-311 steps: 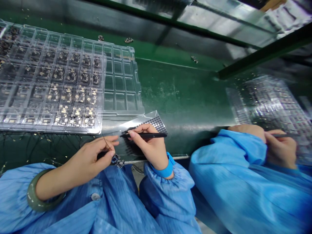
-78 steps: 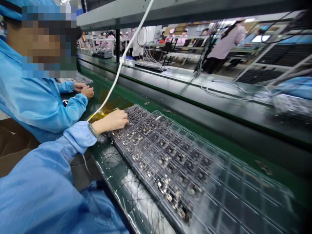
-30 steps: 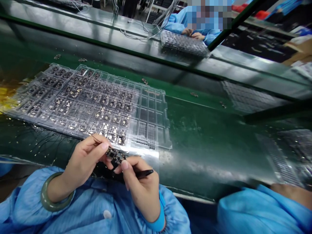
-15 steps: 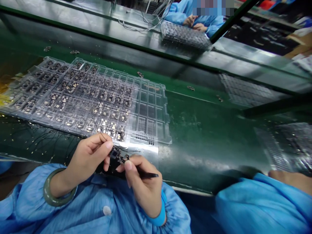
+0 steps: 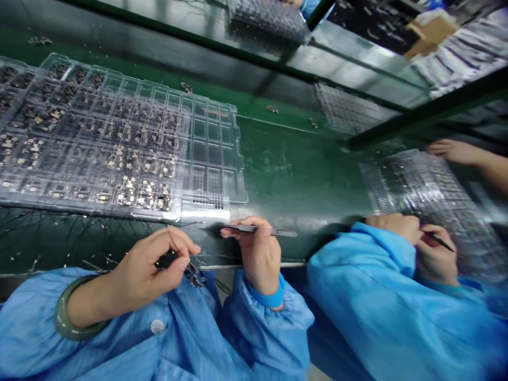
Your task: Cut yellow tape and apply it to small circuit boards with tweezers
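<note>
Pinched in my left hand [image 5: 162, 262] is a small dark circuit board [image 5: 194, 275], which hangs just below the fingertips, with a thin wire rising over the fingers. My right hand [image 5: 260, 254] is closed round dark tweezers [image 5: 254, 229], their tips pointing left, apart from the board. Beyond both hands lies a clear plastic tray [image 5: 243, 180] with many compartments; small circuit boards fill its left and middle ones, while those at the right end hold none. Thin black wires [image 5: 87, 233] stick out along its front edge.
To the right, a person in a blue sleeve [image 5: 369, 296] works with tweezers beside another tray [image 5: 444, 196]. Small parts [image 5: 272, 109] lie along the back of the green bench [image 5: 293, 174]. A green metal bar [image 5: 428, 109] slants across the right.
My right hand has moved away from the board, up and right, with the tweezers now clearly visible. The board hangs lower at my left hand. The view has shifted right, showing more of the neighbour's hands.
</note>
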Tool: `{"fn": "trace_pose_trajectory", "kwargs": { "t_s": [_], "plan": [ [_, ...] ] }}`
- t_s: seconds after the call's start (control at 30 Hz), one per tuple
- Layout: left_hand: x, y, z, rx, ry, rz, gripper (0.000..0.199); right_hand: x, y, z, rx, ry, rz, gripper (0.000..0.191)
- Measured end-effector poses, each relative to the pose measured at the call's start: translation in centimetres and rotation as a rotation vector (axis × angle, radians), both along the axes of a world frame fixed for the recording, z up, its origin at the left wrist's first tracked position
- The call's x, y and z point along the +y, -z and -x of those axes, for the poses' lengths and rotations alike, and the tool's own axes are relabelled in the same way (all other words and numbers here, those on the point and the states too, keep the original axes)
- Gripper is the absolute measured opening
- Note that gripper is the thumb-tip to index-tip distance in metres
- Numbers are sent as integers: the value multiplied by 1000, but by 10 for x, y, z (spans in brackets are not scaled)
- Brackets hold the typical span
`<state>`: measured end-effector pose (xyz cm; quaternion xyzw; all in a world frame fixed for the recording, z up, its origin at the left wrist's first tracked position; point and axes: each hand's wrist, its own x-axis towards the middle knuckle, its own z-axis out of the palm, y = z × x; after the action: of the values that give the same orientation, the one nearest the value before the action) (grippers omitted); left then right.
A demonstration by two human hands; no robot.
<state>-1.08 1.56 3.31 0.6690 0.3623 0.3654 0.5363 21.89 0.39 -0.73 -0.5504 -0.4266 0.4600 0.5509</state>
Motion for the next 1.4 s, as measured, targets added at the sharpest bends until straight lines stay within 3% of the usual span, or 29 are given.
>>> {"fn": "trace_pose_trajectory", "kwargs": {
  "t_s": [0.13, 0.23, 0.33, 0.43, 0.53, 0.6, 0.7, 1.0, 1.17, 1.27, 1.33, 1.4],
  "plan": [
    [2, 4, -7, 76, 44, 39, 10, -18, 2, 5, -220, -117, -8, 29],
    [2, 6, -7, 132, 34, 91, 10, -34, -5, 10, -155, -244, 27, 25],
    [0, 9, -7, 162, 64, 126, 10, -39, -10, 9, -199, -182, -83, 24],
    [-2, 9, -7, 181, 95, 127, 11, -27, -10, 1, -638, -141, -249, 23],
    [-4, 6, -3, 197, 135, 117, 12, -16, -11, -5, -1114, -349, -258, 30],
    [-7, 4, 0, 201, 155, 123, 12, -18, -13, -2, -1284, -365, -227, 34],
    [-11, 4, 6, 191, 160, 142, 10, -31, -15, 10, -1378, -236, -196, 32],
    [-5, 8, 27, 269, 180, 119, 10, -50, -10, 23, -1210, -182, -169, 31],
    [7, 1, 63, 407, 184, 66, 9, -61, -33, 30, -628, -275, -163, 20],
    [8, -4, 72, 452, 176, 3, 10, -53, -41, 23, -300, -72, -147, 43],
    [5, -6, 66, 407, 140, -3, 11, -43, -38, 18, -107, 41, -102, 56],
    [-1, -7, 50, 343, 100, 52, 13, -34, -31, 18, 43, 66, -26, 49]
  ]
}}
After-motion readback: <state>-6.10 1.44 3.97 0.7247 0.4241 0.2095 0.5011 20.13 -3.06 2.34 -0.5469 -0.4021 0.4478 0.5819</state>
